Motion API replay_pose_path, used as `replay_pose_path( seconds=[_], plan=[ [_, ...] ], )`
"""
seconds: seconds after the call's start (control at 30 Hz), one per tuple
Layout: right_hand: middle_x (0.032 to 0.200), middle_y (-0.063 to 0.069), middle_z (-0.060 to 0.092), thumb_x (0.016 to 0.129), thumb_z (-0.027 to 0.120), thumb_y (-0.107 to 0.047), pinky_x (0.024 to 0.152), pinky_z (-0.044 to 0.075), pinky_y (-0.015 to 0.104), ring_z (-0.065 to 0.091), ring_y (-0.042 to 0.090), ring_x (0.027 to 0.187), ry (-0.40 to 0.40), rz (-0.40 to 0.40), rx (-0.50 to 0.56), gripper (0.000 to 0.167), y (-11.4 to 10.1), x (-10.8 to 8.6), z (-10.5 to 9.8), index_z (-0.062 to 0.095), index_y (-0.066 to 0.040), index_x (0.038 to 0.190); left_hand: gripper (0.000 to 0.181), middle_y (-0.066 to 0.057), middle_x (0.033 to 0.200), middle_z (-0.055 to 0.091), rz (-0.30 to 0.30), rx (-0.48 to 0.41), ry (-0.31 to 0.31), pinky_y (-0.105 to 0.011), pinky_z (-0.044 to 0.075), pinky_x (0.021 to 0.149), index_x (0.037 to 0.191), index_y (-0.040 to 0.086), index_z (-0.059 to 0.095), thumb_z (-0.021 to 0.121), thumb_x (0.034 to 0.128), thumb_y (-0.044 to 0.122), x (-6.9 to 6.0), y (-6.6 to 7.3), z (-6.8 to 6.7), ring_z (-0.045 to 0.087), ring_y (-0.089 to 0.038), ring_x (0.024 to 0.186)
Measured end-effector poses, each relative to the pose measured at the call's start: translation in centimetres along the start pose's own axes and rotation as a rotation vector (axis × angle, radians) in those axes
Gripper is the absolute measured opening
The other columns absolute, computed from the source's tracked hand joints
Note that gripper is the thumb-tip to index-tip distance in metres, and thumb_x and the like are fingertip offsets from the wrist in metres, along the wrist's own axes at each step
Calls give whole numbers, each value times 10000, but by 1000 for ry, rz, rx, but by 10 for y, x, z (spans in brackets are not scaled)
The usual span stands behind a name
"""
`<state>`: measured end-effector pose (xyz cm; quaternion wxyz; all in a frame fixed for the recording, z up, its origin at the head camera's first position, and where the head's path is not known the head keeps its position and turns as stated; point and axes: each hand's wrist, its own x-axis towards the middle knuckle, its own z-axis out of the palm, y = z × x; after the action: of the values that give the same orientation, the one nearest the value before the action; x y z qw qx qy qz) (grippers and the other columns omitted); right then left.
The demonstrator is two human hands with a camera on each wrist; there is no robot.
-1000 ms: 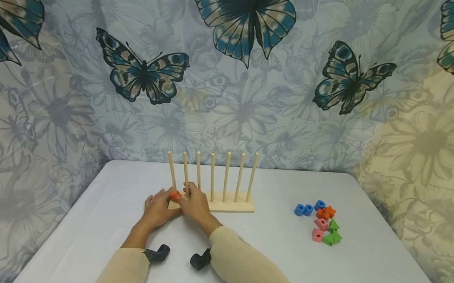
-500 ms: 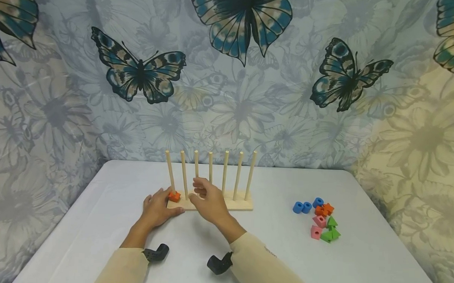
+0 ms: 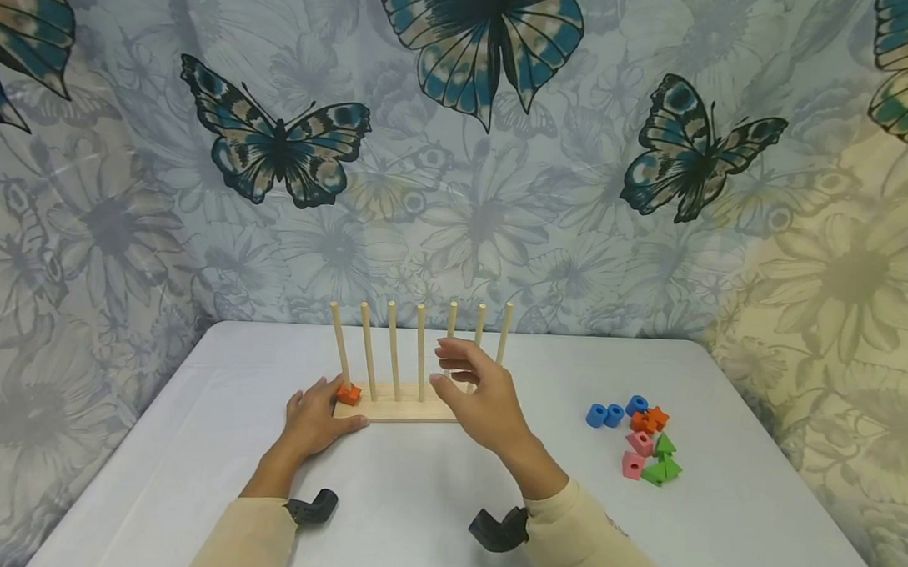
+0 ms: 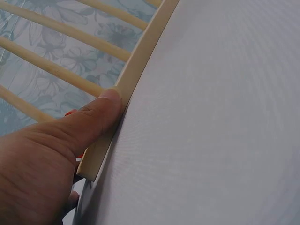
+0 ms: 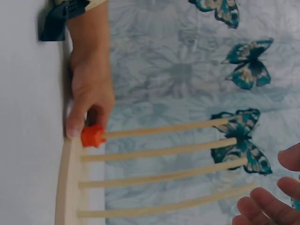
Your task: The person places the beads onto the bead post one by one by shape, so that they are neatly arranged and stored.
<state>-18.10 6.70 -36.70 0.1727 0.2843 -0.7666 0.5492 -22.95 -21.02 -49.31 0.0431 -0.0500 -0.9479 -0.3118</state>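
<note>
On the white counter (image 3: 401, 499) stood a smooth wooden rack (image 3: 397, 411), the left hand (image 3: 316, 416) gripping its end, the right hand (image 3: 486, 401) loosely spread, and a lobed orange bead (image 3: 348, 394), nearly hidden from the left wrist view, round the leftmost peg (image 3: 339, 342).

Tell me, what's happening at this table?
A person is working with a pale wooden rack of seven upright pegs. Their left hand grips one end of its base, beside an orange star-like piece at the bottom of the end peg. The next three pegs are bare. The right hand hovers near the rack's other end, holding nothing. Off to the person's right, blue cylinders, more orange pieces, pink holed blocks and green triangular pieces lie on the white tabletop.
</note>
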Motion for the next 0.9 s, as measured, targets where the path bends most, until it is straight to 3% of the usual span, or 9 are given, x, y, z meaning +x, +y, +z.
replay_pose_path(
  seconds=[0.43,0.57,0.7,0.9],
  plan=[
    [1141,80,630,834,714,56,800,535,437,629,250,983,48,-92,-105,472,-2,-19,-54,568,-29,1275,931,-243,1409,450,-7,-10,-9,-581,32,1092,1446,-17,394,798,758,462,0,0,-1,256,-408,1380],
    [1142,84,624,793,717,123,806,532,367,626,277,970,77,-137,-123,532,-1,-24,-76,562,-15,1282,941,-246,1414,442,-12,-9,-9,-578,29,1094,1449,-18,389,797,755,470,0,0,-1,250,-407,1383],
    [1148,116,617,733,707,199,828,507,292,613,272,982,71,-208,-99,592,1,-25,-96,557,18,1276,932,-243,1410,448,-13,-1,-13,-579,35,1092,1449,-20,388,793,762,462,0,-1,-1,248,-412,1382],
    [1133,258,584,664,655,270,825,487,301,592,259,1013,35,-330,3,580,0,-28,-121,506,182,1218,917,-241,1403,457,-8,-7,-9,-580,36,1091,1442,-19,399,802,760,442,0,-1,0,254,-415,1379]
  ],
)
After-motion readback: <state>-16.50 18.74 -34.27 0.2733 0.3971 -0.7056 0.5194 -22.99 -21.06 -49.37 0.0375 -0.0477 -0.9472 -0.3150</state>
